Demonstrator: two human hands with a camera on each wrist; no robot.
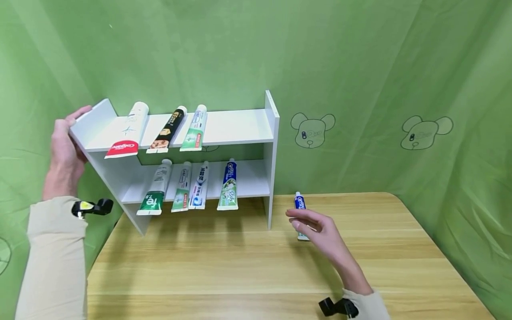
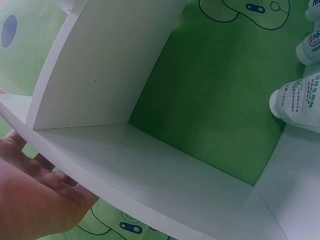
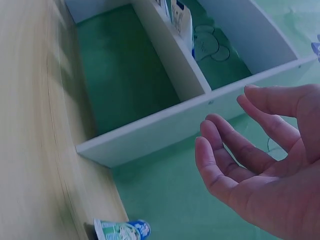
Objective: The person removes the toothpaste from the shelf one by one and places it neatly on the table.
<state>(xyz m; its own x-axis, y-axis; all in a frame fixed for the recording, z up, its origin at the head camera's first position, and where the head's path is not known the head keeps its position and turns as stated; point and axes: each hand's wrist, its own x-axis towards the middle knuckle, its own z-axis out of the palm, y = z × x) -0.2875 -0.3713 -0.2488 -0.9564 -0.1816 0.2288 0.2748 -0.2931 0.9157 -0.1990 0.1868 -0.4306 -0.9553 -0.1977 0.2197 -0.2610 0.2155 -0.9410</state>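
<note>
Shelf unit: one, white, two-tiered, stood left of centre in the head view on a wood-grain table.

Left hand: at the left of the frame, gripped the unit's left side panel, its fingers against the outer face.

Right hand: lower right of centre, held nothing; its fingers were loosely bent and spread apart in the right wrist view.

Loose tube: one, blue and green, lay on the table right of the unit, partly hidden behind the right hand; whether they touched could not be told from the head view.

Upper tier, left to right: a white-and-red tube, a black tube and a white-and-green tube.

Lower tier, left to right: a silver-and-green tube, a slim green-and-white tube, a white-and-blue tube and, set apart, a blue-and-green tube.

Backdrop: green curtain, two bear-head outlines right of centre.
</note>
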